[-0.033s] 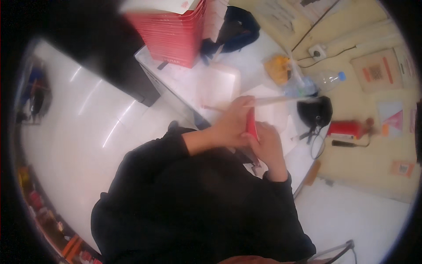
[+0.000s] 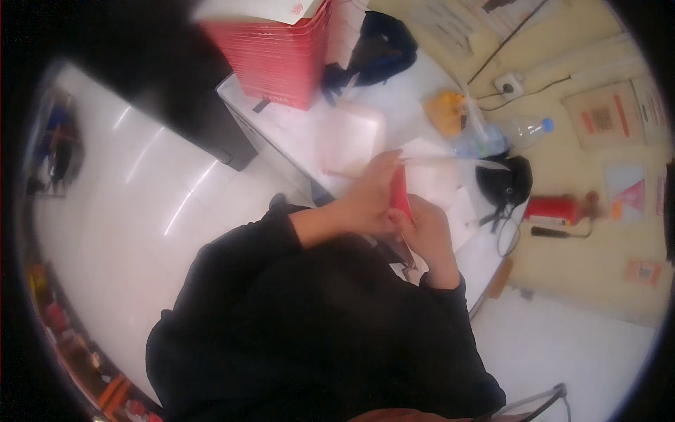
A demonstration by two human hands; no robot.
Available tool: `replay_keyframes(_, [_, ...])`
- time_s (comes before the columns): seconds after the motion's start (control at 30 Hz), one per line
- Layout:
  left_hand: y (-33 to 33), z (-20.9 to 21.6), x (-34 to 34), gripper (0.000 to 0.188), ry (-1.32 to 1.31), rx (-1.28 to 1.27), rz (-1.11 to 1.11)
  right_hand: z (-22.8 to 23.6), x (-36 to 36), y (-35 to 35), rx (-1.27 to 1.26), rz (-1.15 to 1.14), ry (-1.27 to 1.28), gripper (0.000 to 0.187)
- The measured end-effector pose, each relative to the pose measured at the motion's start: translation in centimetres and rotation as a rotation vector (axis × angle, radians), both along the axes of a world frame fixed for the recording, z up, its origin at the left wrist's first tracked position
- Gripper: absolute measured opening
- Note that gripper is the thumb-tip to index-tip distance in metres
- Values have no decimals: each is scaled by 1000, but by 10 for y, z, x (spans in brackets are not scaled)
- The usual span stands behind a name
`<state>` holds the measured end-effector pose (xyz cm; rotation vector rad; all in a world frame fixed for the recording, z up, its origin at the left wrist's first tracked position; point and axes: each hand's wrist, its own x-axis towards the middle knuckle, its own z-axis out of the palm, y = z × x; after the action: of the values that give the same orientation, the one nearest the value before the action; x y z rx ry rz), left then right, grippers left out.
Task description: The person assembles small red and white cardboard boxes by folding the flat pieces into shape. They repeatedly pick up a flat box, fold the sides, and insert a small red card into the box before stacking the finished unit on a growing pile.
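Both my hands meet over the near edge of the white table (image 2: 415,81). Between them is a thin red folded card piece (image 2: 399,191), its red face standing steeply. My left hand (image 2: 369,200) lies along its left side, fingers pointing away, and presses against it. My right hand (image 2: 427,228) pinches its near right edge, with thumb and fingers closed. A pale, blurred edge runs rightward from the fingertips; I cannot tell whether it belongs to the card. Just beyond the hands sits a white, shallow open tray-like box (image 2: 351,137).
A tall stack of red nested cartons (image 2: 274,63) stands at the far left of the table. Toward the wall lie a dark blue bag (image 2: 383,49), a yellow packet (image 2: 444,112), a clear bottle (image 2: 524,130) and a black pouch (image 2: 503,179). A red extinguisher (image 2: 552,209) is right.
The red card has tilted, showing a wider red face. The left hand's fingers have shifted slightly left and straightened; the right hand has barely moved.
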<state>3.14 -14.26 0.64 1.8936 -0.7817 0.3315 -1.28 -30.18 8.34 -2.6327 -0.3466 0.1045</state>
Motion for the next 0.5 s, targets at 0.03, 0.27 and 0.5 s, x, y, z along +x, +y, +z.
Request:
replay_keyframes(0.03, [10,10,-1,104,126,5,47,-5,6,2,64,-112,156,29])
replay_keyframes(0.27, [80,-61,17,31,21,914,-85,18,46,24,461,-52,138,24])
replay_keyframes(0.5, [100,-93,14,29,92,540,100,-25,86,83,403,274,232,22])
